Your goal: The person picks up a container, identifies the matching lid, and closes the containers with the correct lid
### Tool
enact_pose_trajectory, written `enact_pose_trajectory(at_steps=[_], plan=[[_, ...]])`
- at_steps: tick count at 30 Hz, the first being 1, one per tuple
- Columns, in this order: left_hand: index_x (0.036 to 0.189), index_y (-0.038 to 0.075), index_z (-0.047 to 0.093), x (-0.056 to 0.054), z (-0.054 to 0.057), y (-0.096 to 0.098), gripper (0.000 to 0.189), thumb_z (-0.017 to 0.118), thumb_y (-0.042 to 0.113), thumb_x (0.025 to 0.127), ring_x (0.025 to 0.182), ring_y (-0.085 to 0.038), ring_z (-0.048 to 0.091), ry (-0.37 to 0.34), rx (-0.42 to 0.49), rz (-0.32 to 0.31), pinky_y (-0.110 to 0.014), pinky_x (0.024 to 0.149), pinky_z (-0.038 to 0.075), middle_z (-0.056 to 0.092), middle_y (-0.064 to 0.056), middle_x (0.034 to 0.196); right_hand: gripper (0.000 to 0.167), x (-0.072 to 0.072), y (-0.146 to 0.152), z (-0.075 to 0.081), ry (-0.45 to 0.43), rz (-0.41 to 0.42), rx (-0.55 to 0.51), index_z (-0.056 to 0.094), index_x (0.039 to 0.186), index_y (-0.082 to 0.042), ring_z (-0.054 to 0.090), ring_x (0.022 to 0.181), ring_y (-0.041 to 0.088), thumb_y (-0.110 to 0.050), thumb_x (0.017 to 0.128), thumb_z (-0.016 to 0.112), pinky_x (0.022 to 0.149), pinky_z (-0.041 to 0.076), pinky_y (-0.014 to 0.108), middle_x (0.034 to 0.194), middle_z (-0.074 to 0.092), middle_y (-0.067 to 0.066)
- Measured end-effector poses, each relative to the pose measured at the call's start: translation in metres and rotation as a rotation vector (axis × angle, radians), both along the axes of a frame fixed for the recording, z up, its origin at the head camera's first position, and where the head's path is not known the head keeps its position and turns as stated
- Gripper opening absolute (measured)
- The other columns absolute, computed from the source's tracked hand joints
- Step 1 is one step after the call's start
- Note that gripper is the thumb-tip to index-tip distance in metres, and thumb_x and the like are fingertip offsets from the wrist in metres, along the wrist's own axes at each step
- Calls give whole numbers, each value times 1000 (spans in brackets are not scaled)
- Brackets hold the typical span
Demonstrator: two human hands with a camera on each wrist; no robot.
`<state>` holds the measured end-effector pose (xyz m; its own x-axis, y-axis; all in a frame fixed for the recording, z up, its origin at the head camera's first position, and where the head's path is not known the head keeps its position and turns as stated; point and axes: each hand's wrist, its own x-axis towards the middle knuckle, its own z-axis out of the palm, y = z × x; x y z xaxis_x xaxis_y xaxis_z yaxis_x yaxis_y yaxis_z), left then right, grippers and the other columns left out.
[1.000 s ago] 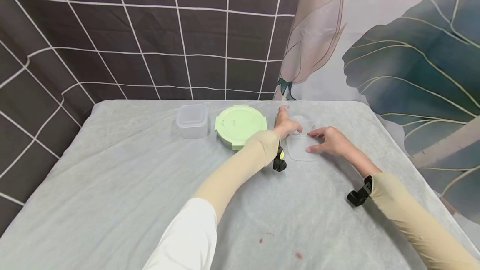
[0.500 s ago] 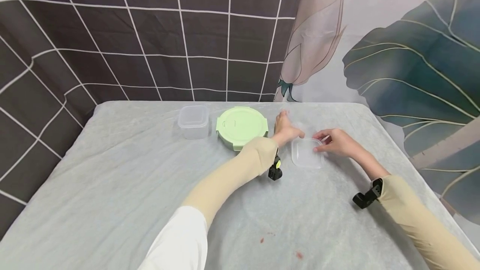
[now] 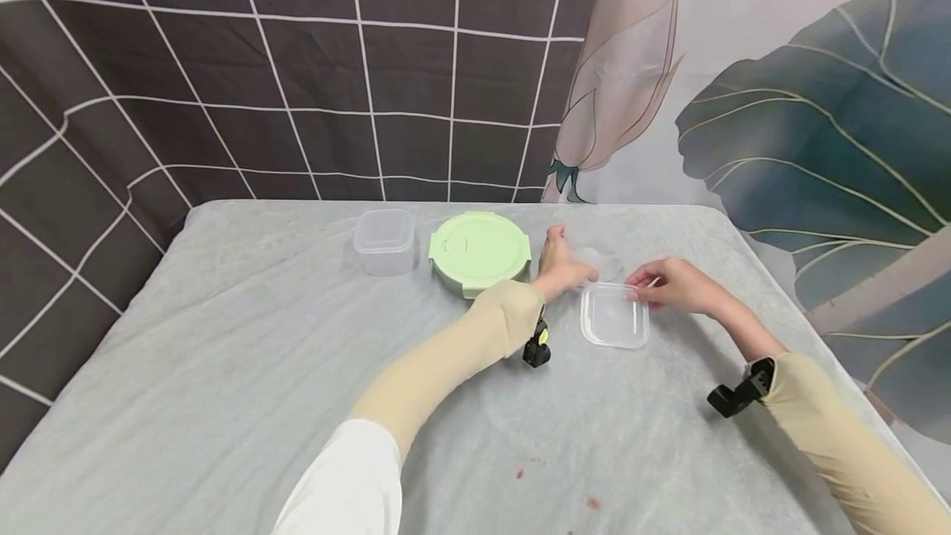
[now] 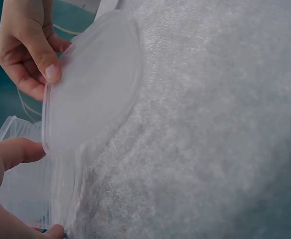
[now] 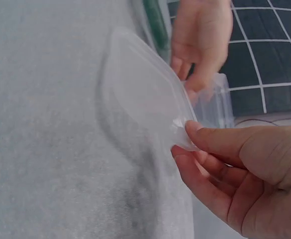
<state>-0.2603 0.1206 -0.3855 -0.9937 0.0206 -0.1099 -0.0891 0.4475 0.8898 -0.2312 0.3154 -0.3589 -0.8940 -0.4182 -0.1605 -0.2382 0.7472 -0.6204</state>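
Note:
My right hand [image 3: 678, 286] pinches a clear square plastic lid [image 3: 614, 316] at its far right corner, thumb above and fingers below. The lid is tilted, off to the near side of a clear plastic food container [image 4: 23, 184]. Around that container's side my left hand [image 3: 562, 265] holds on, its thumb close to the lid's edge and its other fingers at the far side. In the right wrist view the lid [image 5: 145, 89] hangs over the cloth, and the container [image 5: 220, 104] shows behind it, partly covered by the hands.
A round container with a light green clip lid [image 3: 479, 250] stands just left of my left hand. Farther left is another clear square container [image 3: 385, 243] with its lid on. Grey cloth [image 3: 260, 370] covers the table; patterned curtains [image 3: 409, 64] hang behind its far edge.
The lid has come away from the container toward me and tilted up, pinched in my right hand, which moved slightly right and nearer. My left hand stays at the container, shifting slightly.

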Motion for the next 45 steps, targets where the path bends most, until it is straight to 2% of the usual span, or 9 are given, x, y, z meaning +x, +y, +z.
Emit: enact_pose_trajectory(at_steps=[4, 8, 13, 17, 22, 25, 33, 39, 45], plan=[[141, 10, 34, 2, -3, -2, 91, 84, 4, 65, 126, -21, 51, 0, 18, -14, -26, 105, 43, 49, -8, 141, 25, 4, 5, 3, -25, -8, -17, 65, 105, 10, 61, 67, 4, -7, 88, 68, 63, 58, 27, 86, 70, 12], [142, 10, 35, 3, -6, -4, 92, 84, 4, 65, 127, -21, 49, 10, 13, -16, -26, 106, 41, 49, -7, 140, 26, 9, 9, 7, -13, -1, -19, 65, 107, 9, 60, 68, 2, -8, 88, 68, 64, 58, 26, 89, 70, 13], [143, 9, 36, 5, -10, -6, 90, 83, 5, 66, 129, -21, 47, 36, 15, -27, -27, 108, 39, 47, -7, 140, 22, 17, 12, 15, 82, 5, 9, 68, 104, 5, 60, 71, -1, -8, 87, 68, 64, 56, 22, 90, 71, 13], [144, 11, 36, 5, -11, -8, 89, 82, 6, 69, 130, -21, 46, 21, 31, -58, -29, 108, 40, 47, -6, 142, 17, 20, 17, 23, 187, -10, 39, 70, 102, -1, 58, 75, -3, -10, 88, 68, 65, 52, 18, 91, 71, 9], [146, 13, 36, 4, -9, -10, 89, 81, 6, 70, 134, -21, 44, 6, 38, -93, -30, 110, 39, 46, -5, 146, 14, 19, 22, 33, 302, -51, 13, 71, 100, -3, 54, 79, -8, -9, 88, 68, 67, 47, 11, 89, 69, 6], [147, 13, 34, 3, -10, -11, 91, 80, 4, 70, 135, -21, 43, 3, 44, -97, -29, 110, 38, 45, -4, 148, 15, 17, 23, 39, 359, -71, -5, 71, 100, -2, 53, 80, -11, -10, 88, 68, 70, 43, 6, 90, 69, 9], [148, 14, 29, 2, -11, -9, 98, 86, 9, 68, 137, -20, 41, -19, 108, -86, -30, 113, 35, 41, -4, 150, 13, 17, 17, 55, 424, -151, 7, 70, 100, -3, 51, 78, -14, -10, 89, 68, 68, 41, 4, 90, 69, 12], [145, 14, 33, 3, -9, -9, 93, 86, 11, 69, 136, -19, 41, -1, 88, -86, -30, 113, 35, 42, -3, 148, 14, 14, 12, 65, 458, -187, -5, 69, 100, -2, 49, 78, -14, -9, 89, 67, 71, 37, -3, 95, 67, 14], [145, 14, 34, 4, -8, -10, 91, 85, 11, 70, 135, -20, 42, 6, 76, -82, -31, 112, 36, 43, -3, 148, 15, 7, 5, 68, 509, -243, -59, 69, 99, -1, 50, 78, -15, -12, 89, 68, 72, 38, -6, 91, 64, 0]])
